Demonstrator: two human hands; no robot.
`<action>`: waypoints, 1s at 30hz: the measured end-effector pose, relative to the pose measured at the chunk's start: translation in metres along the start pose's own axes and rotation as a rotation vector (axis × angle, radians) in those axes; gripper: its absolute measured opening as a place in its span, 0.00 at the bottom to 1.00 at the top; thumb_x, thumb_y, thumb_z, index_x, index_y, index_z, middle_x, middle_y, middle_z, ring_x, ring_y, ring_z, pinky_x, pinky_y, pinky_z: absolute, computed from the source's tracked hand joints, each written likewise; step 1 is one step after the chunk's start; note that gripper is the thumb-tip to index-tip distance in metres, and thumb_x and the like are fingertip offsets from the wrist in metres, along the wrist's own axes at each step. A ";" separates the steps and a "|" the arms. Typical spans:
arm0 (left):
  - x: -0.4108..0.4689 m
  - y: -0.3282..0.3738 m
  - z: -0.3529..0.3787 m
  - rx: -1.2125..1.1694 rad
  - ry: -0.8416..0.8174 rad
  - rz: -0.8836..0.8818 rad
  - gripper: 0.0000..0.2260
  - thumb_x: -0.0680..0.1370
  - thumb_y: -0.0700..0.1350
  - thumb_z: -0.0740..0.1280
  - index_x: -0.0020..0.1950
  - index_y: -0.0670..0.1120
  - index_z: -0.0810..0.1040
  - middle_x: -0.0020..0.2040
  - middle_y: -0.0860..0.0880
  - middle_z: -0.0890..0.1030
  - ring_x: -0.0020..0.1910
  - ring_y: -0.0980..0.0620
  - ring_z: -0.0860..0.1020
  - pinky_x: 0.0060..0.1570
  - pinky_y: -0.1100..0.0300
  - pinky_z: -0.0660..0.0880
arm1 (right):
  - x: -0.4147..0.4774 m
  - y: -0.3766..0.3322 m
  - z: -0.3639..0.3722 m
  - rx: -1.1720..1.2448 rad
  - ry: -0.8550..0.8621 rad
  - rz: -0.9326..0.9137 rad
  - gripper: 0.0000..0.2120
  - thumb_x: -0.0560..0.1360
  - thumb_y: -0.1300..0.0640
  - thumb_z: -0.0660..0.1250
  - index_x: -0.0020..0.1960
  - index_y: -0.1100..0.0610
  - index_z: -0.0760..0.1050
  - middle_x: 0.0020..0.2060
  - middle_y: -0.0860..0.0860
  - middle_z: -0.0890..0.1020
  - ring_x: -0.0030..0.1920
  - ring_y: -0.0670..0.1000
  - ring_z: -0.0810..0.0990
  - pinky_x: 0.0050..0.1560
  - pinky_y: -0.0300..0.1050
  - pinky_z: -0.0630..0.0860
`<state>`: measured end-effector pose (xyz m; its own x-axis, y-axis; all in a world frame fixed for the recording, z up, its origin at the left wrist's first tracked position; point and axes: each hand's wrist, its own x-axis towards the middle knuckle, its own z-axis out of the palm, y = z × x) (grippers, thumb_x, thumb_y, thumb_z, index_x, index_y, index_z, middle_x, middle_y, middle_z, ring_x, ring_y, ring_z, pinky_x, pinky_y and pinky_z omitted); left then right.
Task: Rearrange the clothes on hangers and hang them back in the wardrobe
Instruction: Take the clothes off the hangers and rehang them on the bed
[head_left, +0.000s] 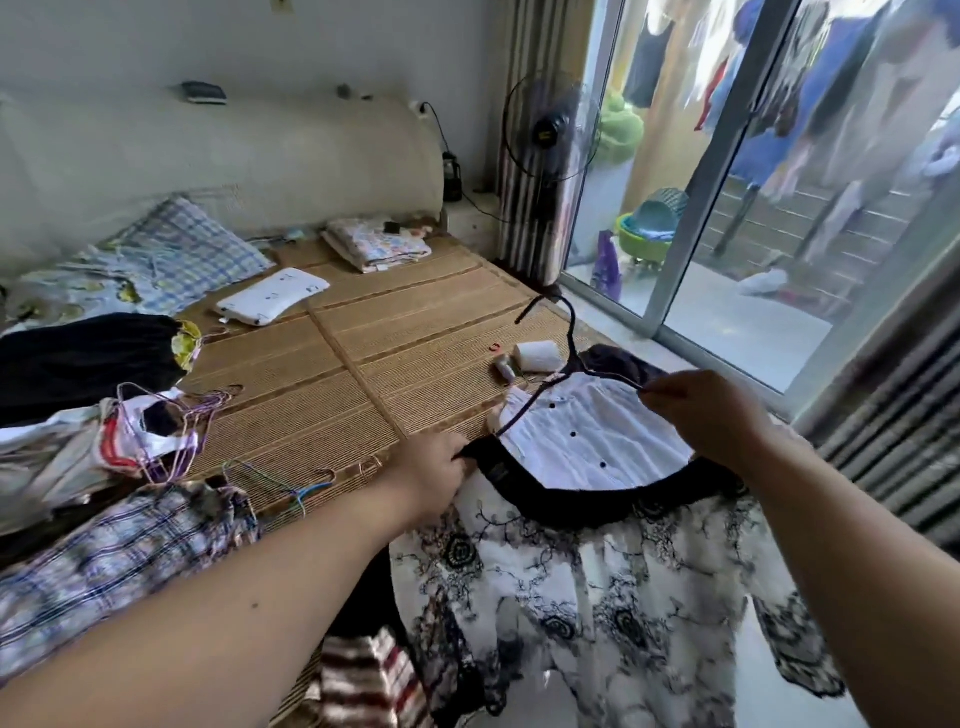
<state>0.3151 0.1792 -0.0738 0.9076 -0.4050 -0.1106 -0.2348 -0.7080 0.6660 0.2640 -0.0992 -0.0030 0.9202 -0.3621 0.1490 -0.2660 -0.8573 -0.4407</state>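
A white garment with a black floral print and a black neckband hangs over the bed's near right corner. My left hand grips the neckband at its left end. A thin dark hanger lies over a white buttoned shirt just beyond the neckband, its hook pointing up and away. My right hand pinches the hanger's right arm. No wardrobe is in view.
A bamboo mat covers the bed. Heaped clothes and loose wire hangers lie at the left, a plaid garment nearer me. Pillows, folded cloth and a thread spool lie further back. A fan and glass sliding door stand right.
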 end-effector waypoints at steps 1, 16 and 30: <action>0.003 -0.006 0.004 -0.013 -0.011 -0.014 0.10 0.79 0.48 0.61 0.47 0.45 0.78 0.44 0.46 0.81 0.46 0.44 0.78 0.44 0.52 0.73 | 0.003 0.001 0.009 0.005 -0.009 -0.011 0.09 0.73 0.51 0.70 0.51 0.51 0.83 0.50 0.52 0.84 0.50 0.54 0.81 0.45 0.39 0.68; 0.085 -0.193 0.024 -0.137 -0.069 -0.367 0.10 0.80 0.47 0.62 0.58 0.53 0.79 0.31 0.56 0.77 0.30 0.57 0.74 0.27 0.64 0.67 | 0.114 -0.044 0.250 -0.004 -0.404 -0.036 0.09 0.76 0.52 0.66 0.53 0.51 0.82 0.47 0.53 0.84 0.45 0.53 0.79 0.40 0.40 0.67; 0.210 -0.402 0.072 -0.064 -0.249 -0.616 0.09 0.80 0.47 0.60 0.56 0.49 0.77 0.43 0.50 0.79 0.40 0.50 0.75 0.31 0.61 0.65 | 0.191 -0.066 0.538 -0.351 -0.600 -0.018 0.10 0.78 0.52 0.55 0.50 0.50 0.75 0.46 0.54 0.81 0.45 0.57 0.80 0.47 0.50 0.78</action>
<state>0.5747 0.3374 -0.4181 0.7598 -0.0648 -0.6469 0.3290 -0.8199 0.4685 0.6122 0.0848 -0.4213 0.8984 -0.1683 -0.4056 -0.2332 -0.9655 -0.1159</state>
